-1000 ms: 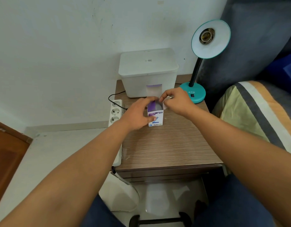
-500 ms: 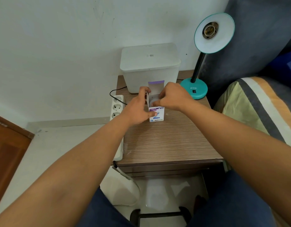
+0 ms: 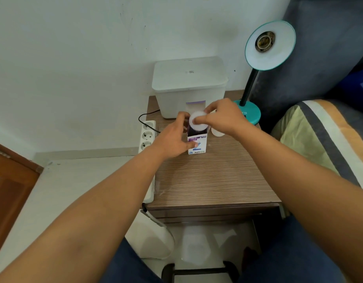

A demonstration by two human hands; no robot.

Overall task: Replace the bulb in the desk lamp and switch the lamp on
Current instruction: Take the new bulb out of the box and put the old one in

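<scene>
left hand (image 3: 172, 139) gripping, right hand (image 3: 223, 117) pinching, both arms outstretched

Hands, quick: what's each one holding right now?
Left hand: closed around the bulb box, steadying it on the table.
Right hand: fingers pinching the white bulb, partly out of the box.

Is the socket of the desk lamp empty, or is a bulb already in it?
Empty. The socket inside the lamp shade shows bare metal; no bulb is fitted.
</scene>
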